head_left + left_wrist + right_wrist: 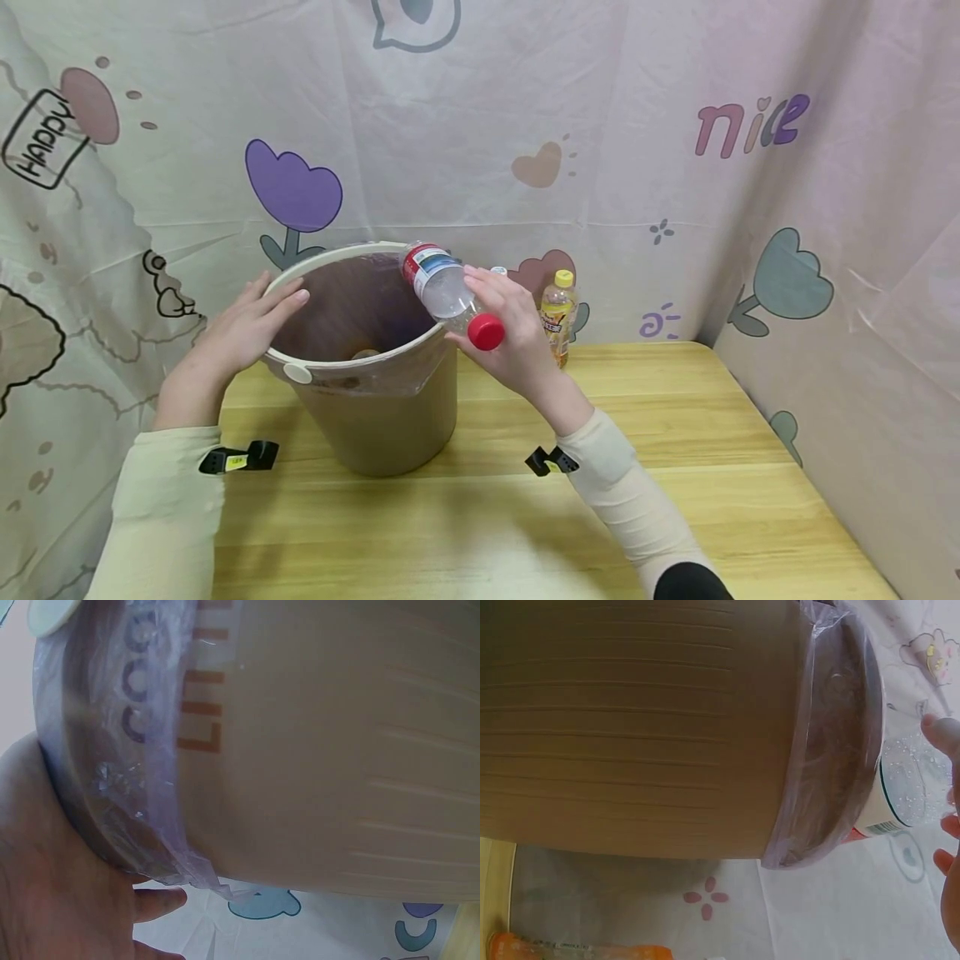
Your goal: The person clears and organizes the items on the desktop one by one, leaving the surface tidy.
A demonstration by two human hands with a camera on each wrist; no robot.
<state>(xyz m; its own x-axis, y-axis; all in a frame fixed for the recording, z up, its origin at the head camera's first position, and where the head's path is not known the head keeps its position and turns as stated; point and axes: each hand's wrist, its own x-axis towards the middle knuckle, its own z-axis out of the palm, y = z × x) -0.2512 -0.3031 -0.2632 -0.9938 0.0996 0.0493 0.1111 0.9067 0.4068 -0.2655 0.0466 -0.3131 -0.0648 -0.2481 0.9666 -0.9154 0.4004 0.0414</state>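
In the head view a brown trash bin with a pale rim and a clear plastic liner stands on the table. My right hand grips a clear plastic bottle with a red cap. The bottle lies tilted across the bin's right rim, its base toward the opening. In the right wrist view, droplets show on the bottle. My left hand rests at the bin's left rim, fingers extended over the edge. A small brownish thing shows inside the bin; its kind is unclear.
Behind my right hand stands a yellow-capped drink bottle. A pale cap shows beside it, the rest hidden. The wooden table meets a printed curtain at the back and sides.
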